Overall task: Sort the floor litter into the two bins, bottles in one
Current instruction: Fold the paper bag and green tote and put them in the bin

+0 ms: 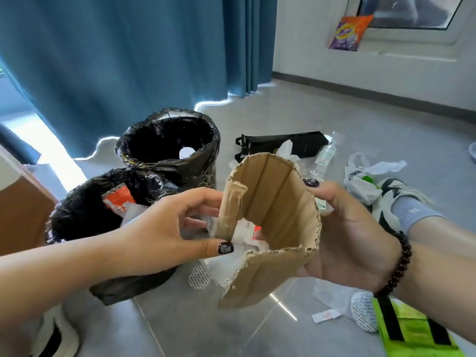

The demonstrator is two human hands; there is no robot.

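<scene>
I hold a torn, curled piece of brown cardboard [273,222] in front of me with both hands. My left hand [164,228] pinches its rolled left edge. My right hand [345,228] grips its right side from behind. Two bins lined with black bags stand to the left. The near bin [85,210] holds orange and white wrappers. The far bin [170,148] shows one white round object at its bottom. A clear plastic bottle [325,153] lies on the floor beyond the cardboard.
White plastic bags [365,181], a black flat bag [283,144], a clear wrapper [332,295], white mesh pads and a green-and-black bag [412,331] litter the grey tile floor. A blue curtain hangs at the back left. A brown box [20,212] stands at far left.
</scene>
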